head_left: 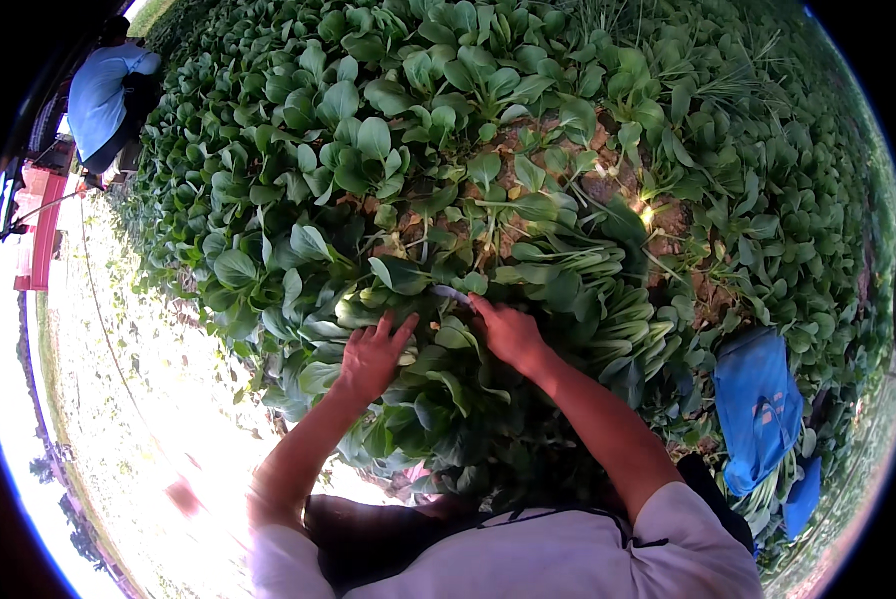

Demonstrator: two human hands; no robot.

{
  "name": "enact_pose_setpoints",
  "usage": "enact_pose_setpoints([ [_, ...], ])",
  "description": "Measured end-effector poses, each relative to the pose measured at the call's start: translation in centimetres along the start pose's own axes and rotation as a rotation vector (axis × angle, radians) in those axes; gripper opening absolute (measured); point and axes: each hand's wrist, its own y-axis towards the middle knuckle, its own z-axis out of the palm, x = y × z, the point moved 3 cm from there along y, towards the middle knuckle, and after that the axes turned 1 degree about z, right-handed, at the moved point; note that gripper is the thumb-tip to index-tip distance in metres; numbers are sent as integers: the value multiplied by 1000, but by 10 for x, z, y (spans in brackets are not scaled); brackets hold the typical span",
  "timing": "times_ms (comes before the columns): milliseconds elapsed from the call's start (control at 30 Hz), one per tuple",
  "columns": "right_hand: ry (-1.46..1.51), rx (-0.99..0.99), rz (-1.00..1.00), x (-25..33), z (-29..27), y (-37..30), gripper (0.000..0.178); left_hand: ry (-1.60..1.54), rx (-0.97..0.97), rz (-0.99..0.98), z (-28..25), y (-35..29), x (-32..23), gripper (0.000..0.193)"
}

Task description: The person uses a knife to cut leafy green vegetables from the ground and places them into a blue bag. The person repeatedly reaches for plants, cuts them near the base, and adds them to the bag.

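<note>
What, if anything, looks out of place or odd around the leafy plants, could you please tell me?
The blue bag at the right stands out: it lies crumpled among the leafy plants, unlike the greenery around it.

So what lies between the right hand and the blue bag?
Mainly a pile of greens with pale stalks showing; visible in the head view.
</note>
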Motion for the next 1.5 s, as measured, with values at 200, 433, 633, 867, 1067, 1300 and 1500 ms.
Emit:
enact_pose_setpoints([
  [200,-62,32,36,-1,13,1,37,74,-93,49,27,-18,9,58],
  [433,132,-102,-101,-25,42,3,40,-41,-36,-36,18,-15,12,60],
  [633,-72,195,161,-23,53,9,38,-218,-14,-159,8,-9,16,72],
  [867,-76,131,-56,-35,66,-11,43,-209,-163,-20,5,-37,17,56],
  [1067,363,-213,175,8,-24,-2,39,-393,-394,-134,-19,-66,15,72],
  [1300,1232,406,351,78,-31,19,51,-540,-501,-168,-51,-69,13,60],
  [1500,1464,425,192,91,-45,29,47,-663,-661,-256,-103,-57,18,52],
])
